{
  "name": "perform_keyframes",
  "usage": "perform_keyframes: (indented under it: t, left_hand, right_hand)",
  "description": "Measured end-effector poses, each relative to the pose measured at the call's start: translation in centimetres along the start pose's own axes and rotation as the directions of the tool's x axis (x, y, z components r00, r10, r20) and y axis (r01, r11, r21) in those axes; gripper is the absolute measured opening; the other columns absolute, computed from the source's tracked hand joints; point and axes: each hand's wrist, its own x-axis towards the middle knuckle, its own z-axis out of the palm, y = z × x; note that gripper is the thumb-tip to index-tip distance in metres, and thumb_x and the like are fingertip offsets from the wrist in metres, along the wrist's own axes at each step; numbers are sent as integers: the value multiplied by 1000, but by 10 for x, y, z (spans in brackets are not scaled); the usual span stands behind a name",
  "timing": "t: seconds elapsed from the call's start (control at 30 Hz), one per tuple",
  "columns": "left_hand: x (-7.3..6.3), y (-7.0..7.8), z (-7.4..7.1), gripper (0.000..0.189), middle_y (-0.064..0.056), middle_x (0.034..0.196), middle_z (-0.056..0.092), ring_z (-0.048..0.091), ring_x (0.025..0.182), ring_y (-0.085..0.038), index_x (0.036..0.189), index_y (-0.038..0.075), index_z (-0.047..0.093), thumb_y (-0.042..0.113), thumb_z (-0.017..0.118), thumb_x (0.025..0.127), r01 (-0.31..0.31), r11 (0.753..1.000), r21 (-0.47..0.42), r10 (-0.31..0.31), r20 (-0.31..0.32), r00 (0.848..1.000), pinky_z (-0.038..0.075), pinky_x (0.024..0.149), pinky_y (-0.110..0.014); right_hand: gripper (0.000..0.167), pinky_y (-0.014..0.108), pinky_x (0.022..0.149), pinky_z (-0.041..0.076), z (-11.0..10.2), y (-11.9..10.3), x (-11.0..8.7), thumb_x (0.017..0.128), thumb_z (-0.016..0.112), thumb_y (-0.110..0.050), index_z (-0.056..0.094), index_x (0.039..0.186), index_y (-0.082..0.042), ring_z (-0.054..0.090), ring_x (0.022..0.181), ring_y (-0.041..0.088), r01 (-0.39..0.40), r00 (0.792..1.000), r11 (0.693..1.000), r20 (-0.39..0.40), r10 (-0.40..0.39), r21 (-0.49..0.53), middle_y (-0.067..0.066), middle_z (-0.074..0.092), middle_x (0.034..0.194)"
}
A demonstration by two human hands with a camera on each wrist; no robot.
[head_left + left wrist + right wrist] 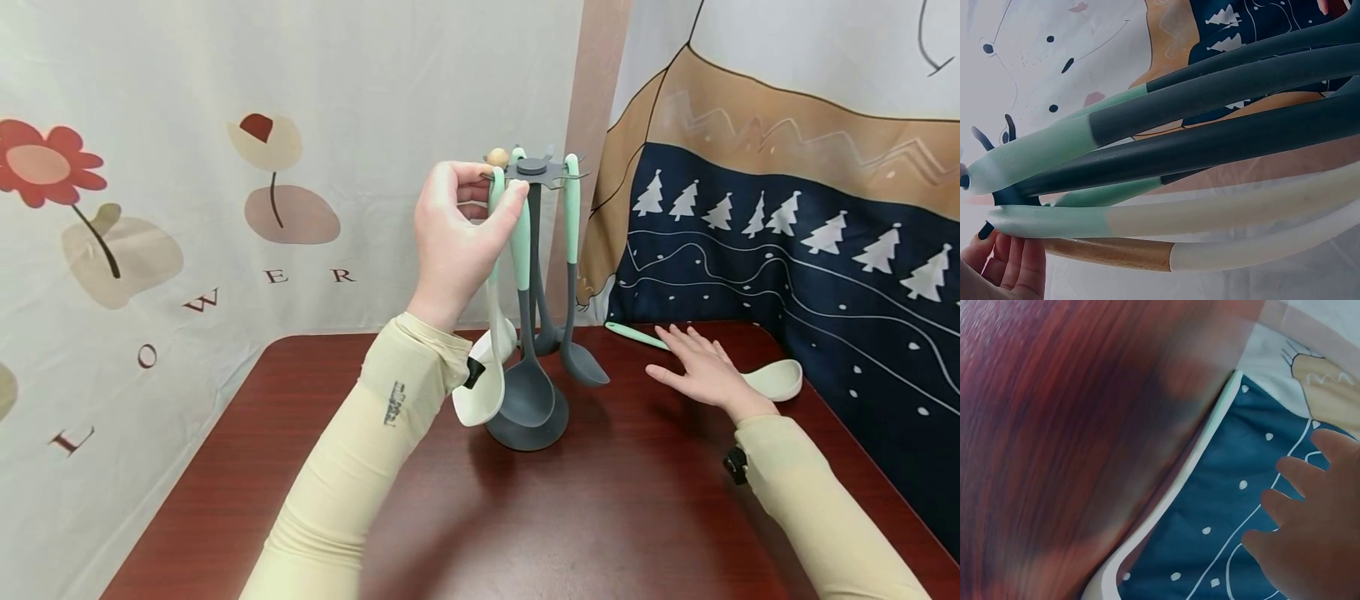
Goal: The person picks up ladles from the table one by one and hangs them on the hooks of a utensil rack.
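My left hand (457,225) is at the top of a dark grey utensil rack (534,169), with thumb and fingers curled about two neighbouring hook ends. Between them hang a cream ladle (480,400) and a grey ladle (527,392), both with mint-green handles. In the left wrist view the fingers (1022,262) lie by the cream ladle's handle (1054,222). My right hand (701,371) is spread with straight fingers and holds nothing. Just behind it, partly hidden, a cream ladle with a green handle (776,381) lies on the table; whether the hand touches it, I cannot tell.
A grey turner-like utensil (585,364) hangs on the rack's right side, and a white utensil with a wooden handle (1110,252) hangs at its left. The rack's round base (528,437) stands on the reddish-brown table (600,517). Printed curtains (420,83) hang behind.
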Motion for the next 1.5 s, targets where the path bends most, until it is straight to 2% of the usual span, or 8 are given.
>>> perform_keyframes:
  t: [0.53, 1.07, 1.5]
  left_hand:
    - [0, -3, 0, 32, -9, 98, 62, 64, 83, -17, 104, -1, 59, 17, 75, 83, -5, 1000, -12, 5, 0, 1000, 54, 74, -27]
    - [0, -3, 1, 32, -9, 98, 62, 64, 83, -18, 105, -2, 59, 17, 75, 84, -13, 1000, -20, 13, -7, 1000, 54, 73, -27]
    - [-1, -2, 2, 33, -9, 97, 63, 64, 83, -18, 105, -2, 59, 17, 75, 84, -15, 1000, -19, 15, -9, 1000, 54, 73, -27]
  right_hand:
    - [91, 73, 108, 7, -5, 15, 1, 93, 54, -62, 26, 154, -1, 13, 142, 54, -63, 998, 996, 21, 64, -57, 34, 21, 154]
    - [104, 72, 109, 10, 0, 41, 7, 84, 64, -63, 26, 152, 5, 14, 139, 57, -115, 991, 992, 69, 118, -48, 39, 19, 152]
    - [102, 70, 109, 14, 2, 54, 7, 84, 71, -52, 26, 147, 14, 18, 135, 60, -146, 984, 988, 96, 149, -43, 44, 22, 147]
